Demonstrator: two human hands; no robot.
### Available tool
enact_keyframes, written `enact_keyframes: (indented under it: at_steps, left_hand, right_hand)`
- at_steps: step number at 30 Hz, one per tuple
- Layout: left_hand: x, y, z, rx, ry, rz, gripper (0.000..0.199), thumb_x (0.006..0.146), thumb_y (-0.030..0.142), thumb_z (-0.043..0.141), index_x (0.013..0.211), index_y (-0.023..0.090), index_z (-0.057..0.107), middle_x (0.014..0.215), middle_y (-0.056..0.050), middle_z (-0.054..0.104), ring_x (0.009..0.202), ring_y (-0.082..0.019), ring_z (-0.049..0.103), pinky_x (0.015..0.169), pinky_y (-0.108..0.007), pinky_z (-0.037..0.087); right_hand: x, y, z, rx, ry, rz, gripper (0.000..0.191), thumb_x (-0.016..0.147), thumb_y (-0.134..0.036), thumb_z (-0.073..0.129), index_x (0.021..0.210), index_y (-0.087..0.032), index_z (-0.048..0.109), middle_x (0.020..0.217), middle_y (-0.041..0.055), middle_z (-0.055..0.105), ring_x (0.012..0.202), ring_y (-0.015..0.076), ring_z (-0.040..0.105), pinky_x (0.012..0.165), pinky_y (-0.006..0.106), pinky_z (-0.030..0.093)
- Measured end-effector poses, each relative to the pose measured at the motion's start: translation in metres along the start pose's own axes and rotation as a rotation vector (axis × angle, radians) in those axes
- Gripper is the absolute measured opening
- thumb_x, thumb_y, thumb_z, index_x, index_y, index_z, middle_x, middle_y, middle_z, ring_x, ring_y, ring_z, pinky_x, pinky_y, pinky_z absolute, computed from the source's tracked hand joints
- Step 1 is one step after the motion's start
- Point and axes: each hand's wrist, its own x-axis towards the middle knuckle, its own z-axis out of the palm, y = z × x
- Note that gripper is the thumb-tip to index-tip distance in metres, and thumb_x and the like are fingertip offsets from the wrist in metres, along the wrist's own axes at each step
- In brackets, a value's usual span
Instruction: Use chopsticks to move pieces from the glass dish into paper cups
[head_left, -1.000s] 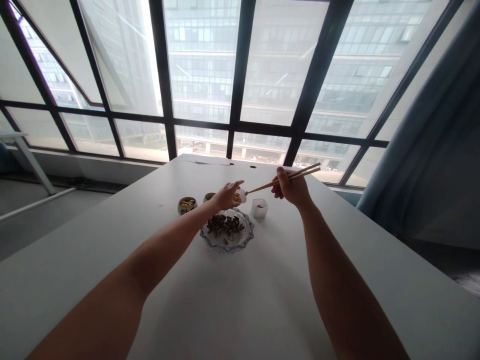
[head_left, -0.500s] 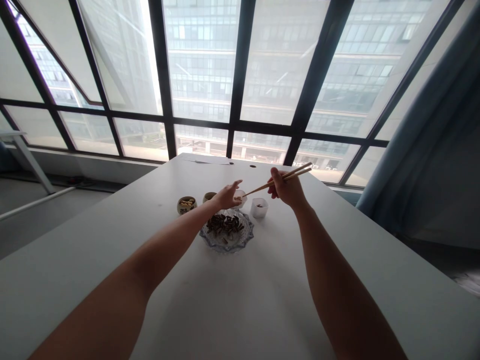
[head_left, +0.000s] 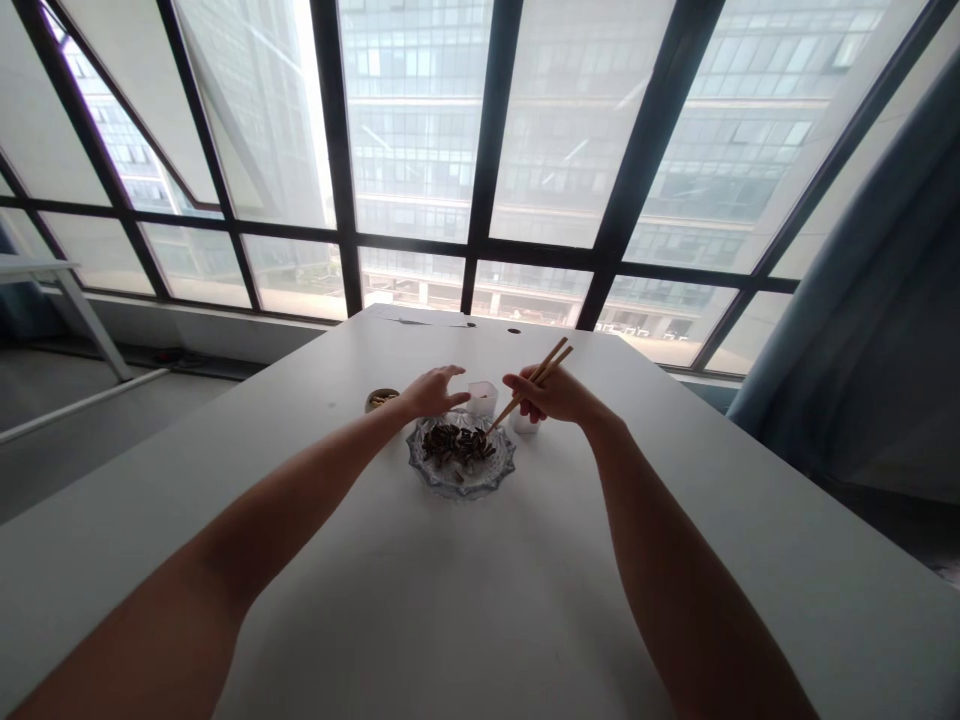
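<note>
My right hand grips a pair of wooden chopsticks, slanting down to the left. Their tips meet the dark, elongated pieces, which look like seeds, heaped in a scalloped clear glass bowl. Behind the bowl's left side, my left hand is open, thumb and fingers apart. Its thumb comes close to a translucent white cup; whether they touch I cannot tell. A second white cup is partly hidden under my right hand. Left of my left wrist, a small round pot holds pale pieces.
Everything stands on a long white table. Near its far edge lie a flat white sheet and two dark round holes. Tall windows run behind, a blue curtain hangs at right, and another white table is far left.
My right hand has moved left and lower, bringing the chopstick tips from the translucent cup behind the bowl to the dark pieces. My left hand has drawn left, away from that cup.
</note>
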Motion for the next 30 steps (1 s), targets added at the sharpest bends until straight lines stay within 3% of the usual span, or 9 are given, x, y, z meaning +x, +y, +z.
enact_keyframes:
  at_steps: [6,10,19,24,30]
  left_hand:
    - [-0.058,-0.026,-0.035,0.03,0.162,-0.077,0.055,0.086,0.056,0.058,0.125,0.017,0.063,0.127,-0.014,0.066,0.12,-0.033,0.062,0.104,-0.048,0.049]
    - [-0.086,-0.042,-0.045,0.071,0.229,-0.176,0.054,0.086,0.058,0.055,0.121,0.018,0.064,0.122,-0.014,0.068,0.117,-0.032,0.062,0.103,-0.047,0.05]
    - [-0.115,-0.061,-0.033,0.007,0.238,-0.334,0.085,0.072,0.062,0.07,0.138,0.013,0.048,0.135,-0.02,0.059,0.124,-0.035,0.058,0.106,-0.05,0.047]
    - [-0.119,-0.067,-0.026,-0.152,0.252,-0.418,0.091,0.068,0.059,0.074,0.141,0.014,0.043,0.132,-0.02,0.062,0.117,-0.033,0.064,0.102,-0.048,0.051]
    - [-0.123,-0.067,-0.021,-0.154,0.366,-0.331,0.098,0.061,0.053,0.082,0.142,0.014,0.043,0.132,-0.02,0.062,0.118,-0.033,0.063,0.098,-0.047,0.054]
  right_hand:
    - [0.005,0.007,0.008,0.046,-0.027,-0.004,0.048,0.084,-0.058,0.069,0.064,-0.016,0.062,0.05,0.0042,0.065,0.037,0.0102,0.058,0.034,0.017,0.045]
    - [0.005,0.005,0.01,0.072,0.002,0.008,0.05,0.084,-0.06,0.068,0.063,-0.016,0.061,0.047,0.0033,0.063,0.033,0.0097,0.056,0.032,0.017,0.044]
    - [0.003,0.003,0.006,0.044,0.027,0.065,0.057,0.082,-0.069,0.064,0.062,-0.015,0.062,0.046,0.0045,0.063,0.033,0.0095,0.054,0.032,0.018,0.043]
    - [0.004,0.002,0.009,-0.004,-0.063,0.076,0.056,0.085,-0.067,0.063,0.065,-0.015,0.062,0.048,0.0042,0.064,0.035,0.0093,0.056,0.034,0.017,0.043]
    - [0.003,-0.002,0.012,0.011,-0.06,0.093,0.055,0.084,-0.068,0.063,0.065,-0.016,0.059,0.047,0.0025,0.062,0.034,0.0088,0.055,0.033,0.016,0.042]
